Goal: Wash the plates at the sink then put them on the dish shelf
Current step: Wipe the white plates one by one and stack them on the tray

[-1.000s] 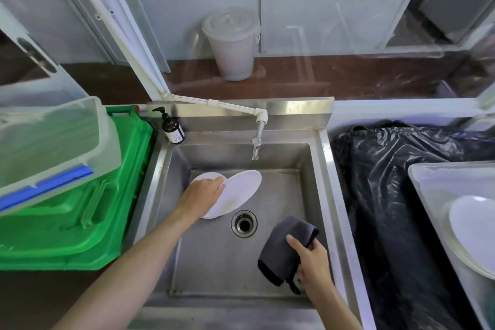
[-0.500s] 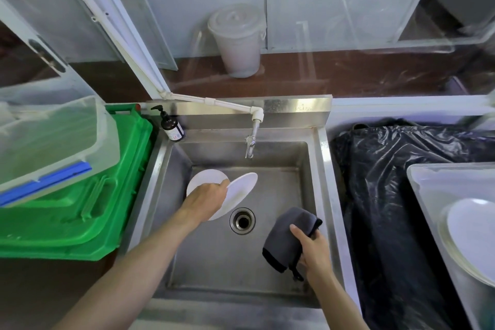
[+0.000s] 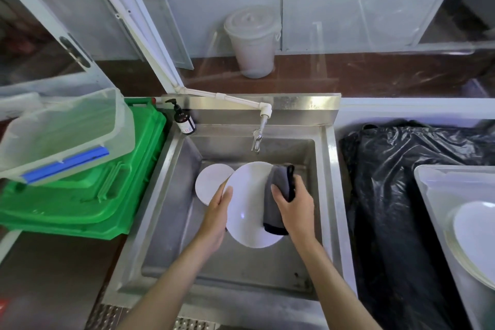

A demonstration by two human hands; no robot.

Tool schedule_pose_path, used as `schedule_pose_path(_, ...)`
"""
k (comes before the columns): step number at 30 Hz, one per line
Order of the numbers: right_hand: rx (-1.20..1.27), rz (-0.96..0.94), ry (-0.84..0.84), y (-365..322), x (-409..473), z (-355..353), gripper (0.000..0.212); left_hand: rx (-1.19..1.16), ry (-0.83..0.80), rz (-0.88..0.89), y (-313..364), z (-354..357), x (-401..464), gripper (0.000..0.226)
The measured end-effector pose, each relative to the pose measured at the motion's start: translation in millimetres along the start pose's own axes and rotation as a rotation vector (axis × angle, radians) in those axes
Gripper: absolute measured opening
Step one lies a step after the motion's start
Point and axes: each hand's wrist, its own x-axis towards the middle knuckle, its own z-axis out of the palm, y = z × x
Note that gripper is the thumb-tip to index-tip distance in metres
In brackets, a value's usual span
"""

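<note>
Over the steel sink (image 3: 328, 195), my left hand (image 3: 215, 218) grips the left rim of a white plate (image 3: 247, 203) held tilted above the basin. My right hand (image 3: 293, 206) holds a grey cloth (image 3: 276, 195) pressed against the plate's right side. A second white plate (image 3: 211, 182) lies in the sink at the back left, partly behind the held one. The tap (image 3: 258, 139) hangs above the far side of the basin; no water is visible.
A soap pump bottle (image 3: 183, 120) stands at the sink's back left corner. Green crates (image 3: 88, 195) with a clear tub (image 3: 64, 131) on top sit left. A black bag (image 3: 396, 195) lies right, beside a clear tray (image 3: 434, 195) holding white plates (image 3: 476, 233).
My left hand lifted the plate off the sink floor and turned it toward me. My right hand brought the cloth up from the front right onto the plate.
</note>
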Motion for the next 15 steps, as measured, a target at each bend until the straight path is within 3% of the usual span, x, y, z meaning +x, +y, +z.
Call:
schedule_pose_path(4,-0.092,-0.121,-0.016,-18.6,-10.9,16.7,0.011,-0.072,-0.146,-0.084,9.3,14.4,-26.6,0.033)
schedule_pose_path(10,0.146,-0.083,-0.124,-33.8,-45.4,48.4,0.015,-0.070,-0.020,0.035,11.6,30.3,-34.4,0.031)
schedule_pose_path(15,0.076,-0.117,-0.065,-33.6,-25.5,36.9,0.019,-0.034,-0.029,0.093,8.1,24.5,-37.6,0.039)
